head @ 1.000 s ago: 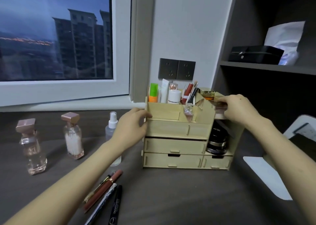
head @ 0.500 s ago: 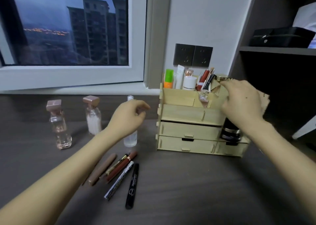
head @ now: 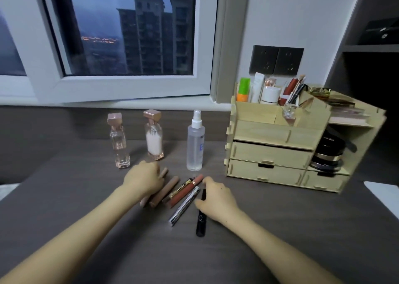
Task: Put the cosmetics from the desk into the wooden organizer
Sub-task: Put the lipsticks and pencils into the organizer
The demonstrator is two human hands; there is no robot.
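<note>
Both our hands down on the desk (head: 280, 229) among the loose sticks. Left hand (head: 144, 181) lies palm-down over the pale pink stick (head: 164, 172), fingers curled; can't tell if it actually grips. Right hand (head: 218, 198) rests over the top of the black tube (head: 200, 222), thumb and fingers apart, not closed on it. Between the hands, side by side and angled: tan stick (head: 165, 189), gold-trimmed tube (head: 181, 188), reddish-brown lip tube (head: 186, 191), silver tube (head: 183, 207). Just behind them stand a clear spray bottle (head: 195, 143), a bottle with white contents (head: 154, 137) and a clear pinkish perfume bottle (head: 118, 142), all upright, in a row. Wooden organizer (head: 278, 145) sits to the right, well apart from the sticks, drawers shut. Its top slots hold a green-orange tube (head: 243, 89), a white jar (head: 269, 95) and brushes (head: 296, 90); black compacts (head: 329, 154) stacked in the open right side bay. Window (head: 138, 33) behind.
</note>
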